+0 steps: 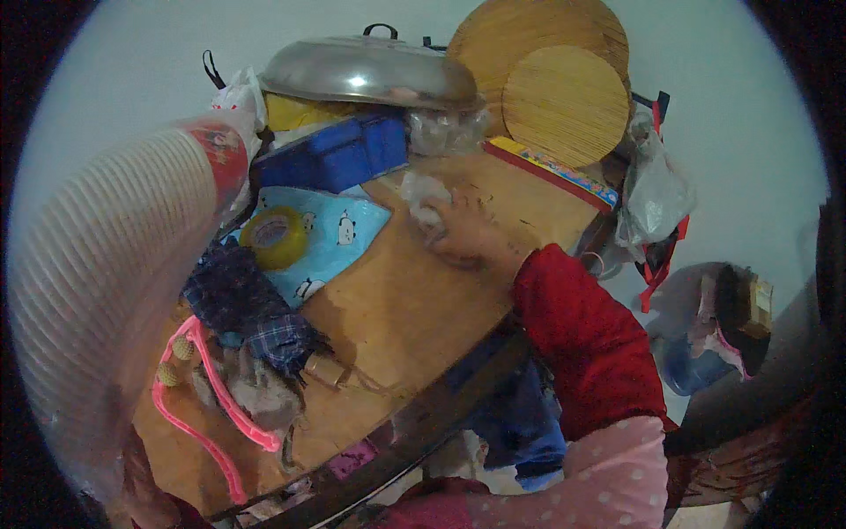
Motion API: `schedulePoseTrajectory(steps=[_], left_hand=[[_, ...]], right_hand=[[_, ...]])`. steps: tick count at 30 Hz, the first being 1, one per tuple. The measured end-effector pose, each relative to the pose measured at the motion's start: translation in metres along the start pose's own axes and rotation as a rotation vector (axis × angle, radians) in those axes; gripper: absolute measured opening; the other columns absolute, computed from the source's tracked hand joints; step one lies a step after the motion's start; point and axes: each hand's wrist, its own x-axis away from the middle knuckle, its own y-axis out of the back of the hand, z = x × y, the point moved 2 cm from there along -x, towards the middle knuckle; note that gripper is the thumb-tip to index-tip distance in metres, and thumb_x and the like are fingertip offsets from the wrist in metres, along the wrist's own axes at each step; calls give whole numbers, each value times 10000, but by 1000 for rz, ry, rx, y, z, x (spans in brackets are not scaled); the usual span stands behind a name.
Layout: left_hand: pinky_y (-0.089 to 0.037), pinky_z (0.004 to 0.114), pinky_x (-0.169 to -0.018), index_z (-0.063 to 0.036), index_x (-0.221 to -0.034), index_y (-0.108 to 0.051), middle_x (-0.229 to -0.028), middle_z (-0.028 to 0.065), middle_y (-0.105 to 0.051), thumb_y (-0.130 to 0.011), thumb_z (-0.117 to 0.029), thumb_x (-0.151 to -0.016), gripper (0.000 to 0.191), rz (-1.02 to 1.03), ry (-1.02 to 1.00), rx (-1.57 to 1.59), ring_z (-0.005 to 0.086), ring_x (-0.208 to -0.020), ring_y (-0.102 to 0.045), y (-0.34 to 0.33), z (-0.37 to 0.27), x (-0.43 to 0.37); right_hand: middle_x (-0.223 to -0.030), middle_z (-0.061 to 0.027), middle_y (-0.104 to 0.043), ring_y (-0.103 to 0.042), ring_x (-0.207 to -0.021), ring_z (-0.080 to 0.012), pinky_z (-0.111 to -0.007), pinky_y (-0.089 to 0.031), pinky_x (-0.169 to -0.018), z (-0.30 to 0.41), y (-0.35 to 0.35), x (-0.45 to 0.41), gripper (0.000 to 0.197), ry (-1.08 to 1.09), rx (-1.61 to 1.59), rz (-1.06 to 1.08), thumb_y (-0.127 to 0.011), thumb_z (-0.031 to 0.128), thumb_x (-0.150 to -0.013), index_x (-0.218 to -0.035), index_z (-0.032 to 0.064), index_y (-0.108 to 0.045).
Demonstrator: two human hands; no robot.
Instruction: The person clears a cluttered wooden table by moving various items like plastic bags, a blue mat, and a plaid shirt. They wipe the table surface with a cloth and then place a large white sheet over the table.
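My right hand [462, 228], in a red sleeve, is on the tan tabletop [383, 297] with its fingers over a crumpled white cloth or tissue [423, 192]. A long stack of nested disposable cups [112, 244] in clear plastic rises slanting along the left side, close to the camera. My left hand [145, 486] grips its lower end at the bottom left, with its fingers mostly hidden. Behind the stack lie a roll of clear yellowish tape [291, 248] and a light blue sheet with panda prints [360, 221].
Dark plaid cloth [241, 284], a pink cord [228, 390] and grey gloves [264, 393] lie at the left. Farther back are a blue bin [330, 155], a metal lid [370, 69], round wooden boards [562, 99] and a long colourful box [552, 173]. A plastic bag [654, 192] hangs right.
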Motion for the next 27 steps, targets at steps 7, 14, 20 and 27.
schedulePoseTrajectory(steps=[7, 14, 20, 27], left_hand=[[-416, 339, -846, 15, -1188, -464, -1112, 117, -534, -550, -230, -879, 404, 81, 35, 48, 236, -992, -537, -42, 7, 3], [-422, 335, -828, 13, -1170, -474, -1093, 112, -541, -548, -223, -877, 384, 130, 65, 92, 230, -970, -543, -67, 10, 3], [-427, 332, -813, 12, -1155, -482, -1076, 108, -547, -546, -217, -876, 367, 149, 94, 106, 225, -952, -547, -75, 14, 9], [-432, 329, -795, 10, -1137, -492, -1057, 104, -554, -544, -211, -874, 347, 199, 79, 158, 219, -931, -553, -93, 11, 4]], right_hand=[[-1109, -201, -599, -558, -1043, -352, -427, -445, -906, -116, 30, -52, 514, 22, -540, -490, -652, 91, -726, -1220, 44, -518], [-1218, -181, -550, -544, -1075, -323, -441, -471, -859, -174, -1, -30, 437, -68, 343, -247, -576, 72, -766, -1201, 111, -576], [-1118, -99, -623, -575, -1006, -225, -382, -475, -850, -67, 12, -21, 400, 244, -1008, 14, -586, 64, -759, -1158, 47, -590], [-976, -125, -672, -632, -861, -290, -397, -492, -800, -196, 6, -93, 350, -325, 66, -177, -583, 160, -837, -1161, 26, -591]])
